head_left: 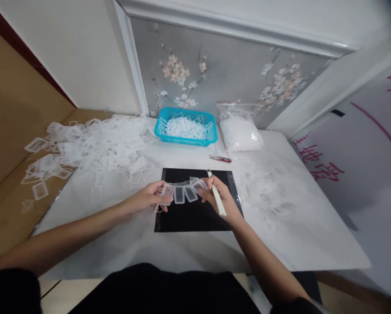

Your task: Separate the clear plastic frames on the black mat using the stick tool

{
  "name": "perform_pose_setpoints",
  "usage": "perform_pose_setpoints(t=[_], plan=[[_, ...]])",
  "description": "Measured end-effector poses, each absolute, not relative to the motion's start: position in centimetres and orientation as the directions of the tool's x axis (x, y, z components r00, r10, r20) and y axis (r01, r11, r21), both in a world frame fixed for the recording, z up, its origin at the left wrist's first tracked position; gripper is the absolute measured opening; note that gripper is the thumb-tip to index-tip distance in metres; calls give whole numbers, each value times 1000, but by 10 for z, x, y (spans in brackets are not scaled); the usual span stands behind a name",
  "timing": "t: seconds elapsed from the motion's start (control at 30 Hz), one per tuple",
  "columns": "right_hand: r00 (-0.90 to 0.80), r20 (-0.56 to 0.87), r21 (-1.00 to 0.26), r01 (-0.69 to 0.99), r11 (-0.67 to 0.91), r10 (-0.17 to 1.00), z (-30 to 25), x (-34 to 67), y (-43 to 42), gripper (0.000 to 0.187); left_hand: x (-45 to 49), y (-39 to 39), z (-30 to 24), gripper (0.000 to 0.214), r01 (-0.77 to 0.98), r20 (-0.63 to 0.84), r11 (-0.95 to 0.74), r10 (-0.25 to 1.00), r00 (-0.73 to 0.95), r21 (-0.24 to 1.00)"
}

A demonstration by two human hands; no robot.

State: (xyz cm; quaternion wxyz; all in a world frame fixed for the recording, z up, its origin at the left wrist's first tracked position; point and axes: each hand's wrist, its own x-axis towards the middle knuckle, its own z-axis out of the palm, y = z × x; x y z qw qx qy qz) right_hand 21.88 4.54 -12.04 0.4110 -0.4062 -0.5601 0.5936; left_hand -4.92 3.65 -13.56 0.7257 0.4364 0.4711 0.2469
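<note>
Both hands hold one strip of clear plastic frames (181, 192) just above a black mat (195, 218) on the white table. My left hand (151, 197) pinches the strip's left end. My right hand (221, 197) grips the right end, and it also holds a thin white stick-like tool (217, 196) that runs along the hand and points away from me.
A big heap of clear plastic frames (94, 146) covers the table's left side and spills onto brown cardboard (15, 131). A blue basket (185, 127) of white pieces and a clear bag (239, 128) stand by the wall. Small red-handled snips (220, 158) lie behind the mat.
</note>
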Motion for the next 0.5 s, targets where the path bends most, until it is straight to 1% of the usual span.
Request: perform_pose_setpoints(t=[0.07,0.1,0.2,0.33,0.5], plan=[[-304,23,-991,119,61,952,-125,232,47,31,-47,40,-141,42,196,-400,349,815,419,916],[-290,37,-979,182,93,956,-127,239,47,31,-48,42,-143,40,254,-376,291,829,414,922],[-256,32,-941,318,116,966,-135,257,47,30,-52,48,-147,31,333,-353,224,845,401,916],[-192,18,-922,377,91,981,-147,272,48,29,-58,55,-151,29,382,-331,177,862,385,907],[-92,94,-915,385,123,991,-147,284,60,28,-69,75,-144,33,422,-257,92,901,351,902]])
